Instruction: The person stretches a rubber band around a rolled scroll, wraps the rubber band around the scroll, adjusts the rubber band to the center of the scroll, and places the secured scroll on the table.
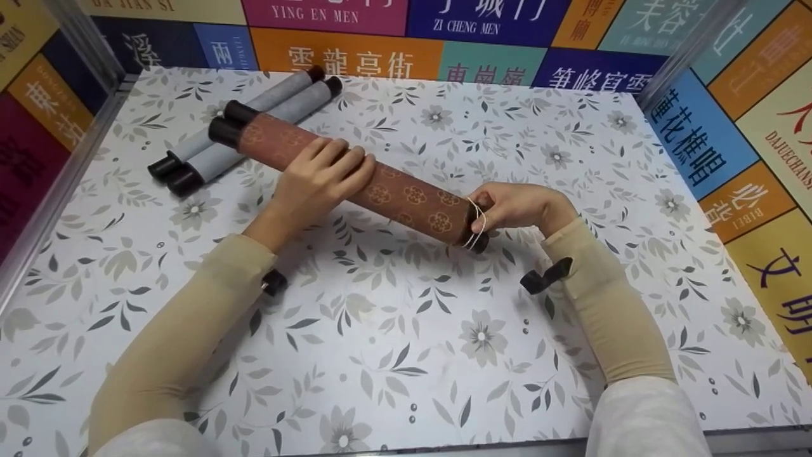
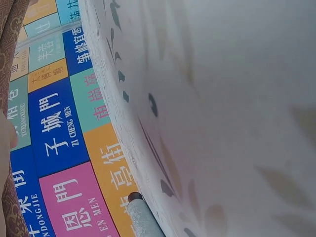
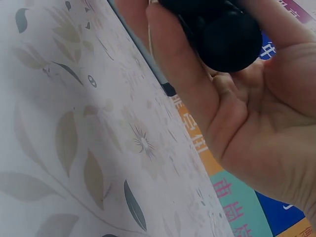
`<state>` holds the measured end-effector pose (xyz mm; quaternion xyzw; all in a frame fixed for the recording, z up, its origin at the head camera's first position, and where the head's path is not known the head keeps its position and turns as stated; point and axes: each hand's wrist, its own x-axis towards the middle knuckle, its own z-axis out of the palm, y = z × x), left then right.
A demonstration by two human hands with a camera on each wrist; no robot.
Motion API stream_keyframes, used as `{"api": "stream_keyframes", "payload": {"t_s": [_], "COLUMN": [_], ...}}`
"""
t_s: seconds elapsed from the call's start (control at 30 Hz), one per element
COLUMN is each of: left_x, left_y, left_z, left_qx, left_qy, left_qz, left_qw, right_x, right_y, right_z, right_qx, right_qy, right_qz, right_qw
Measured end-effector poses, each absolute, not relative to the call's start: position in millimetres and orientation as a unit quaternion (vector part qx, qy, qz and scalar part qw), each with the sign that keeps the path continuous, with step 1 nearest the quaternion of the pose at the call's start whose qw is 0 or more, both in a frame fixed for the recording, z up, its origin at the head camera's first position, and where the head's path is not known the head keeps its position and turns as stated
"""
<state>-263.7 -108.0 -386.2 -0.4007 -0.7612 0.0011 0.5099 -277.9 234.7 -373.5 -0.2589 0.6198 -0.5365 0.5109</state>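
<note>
Brown scroll, mid-frame: likely light, bendy. Hold black ends. Your left hand wraps middle, right hand grips one.

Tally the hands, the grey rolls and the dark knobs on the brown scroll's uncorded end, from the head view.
Hands: 2
Grey rolls: 2
Dark knobs, brown scroll's uncorded end: 2
Total: 6

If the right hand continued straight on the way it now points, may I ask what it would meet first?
Most likely the reddish-brown flower-patterned rolled scroll: the right hand, at its black rounded ends, points toward the scroll's body, which looks very close, though exact depth is unclear.
</note>
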Motion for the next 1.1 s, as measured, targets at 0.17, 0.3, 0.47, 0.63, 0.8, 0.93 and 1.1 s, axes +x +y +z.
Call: {"api": "stream_keyframes", "payload": {"t_s": [0.17, 0.3, 0.47, 0.63, 0.8, 0.93, 1.1], "left_x": [-264.2, -263.8, -263.4, -263.4, -263.6, -263.3, -263.2], "left_y": [-107.9, -107.3, -107.1, -105.5, -103.0, -102.9, -103.3], "left_z": [-388.3, -389.7, -389.2, -388.0, -388.5, -389.5, -390.9], "left_qx": [-0.391, -0.388, -0.372, -0.351, -0.338, -0.317, -0.273], "left_qy": [-0.771, -0.776, -0.778, -0.776, -0.782, -0.804, -0.842], "left_qz": [-0.008, -0.018, -0.032, -0.046, -0.058, -0.063, -0.053], "left_qw": [0.503, 0.497, 0.505, 0.521, 0.520, 0.499, 0.463], "right_x": [-278.4, -279.3, -280.2, -277.9, -273.5, -269.3, -264.5], "right_y": [238.2, 242.0, 246.4, 245.3, 236.8, 230.6, 221.6], "right_z": [-374.1, -372.8, -371.7, -370.1, -370.1, -370.8, -372.1], "right_qx": [-0.277, -0.283, -0.260, -0.182, -0.082, -0.038, -0.005], "right_qy": [0.603, 0.589, 0.562, 0.561, 0.591, 0.601, 0.591], "right_qz": [-0.546, -0.553, -0.598, -0.659, -0.687, -0.712, -0.754], "right_qw": [0.512, 0.516, 0.509, 0.467, 0.414, 0.361, 0.287]}}
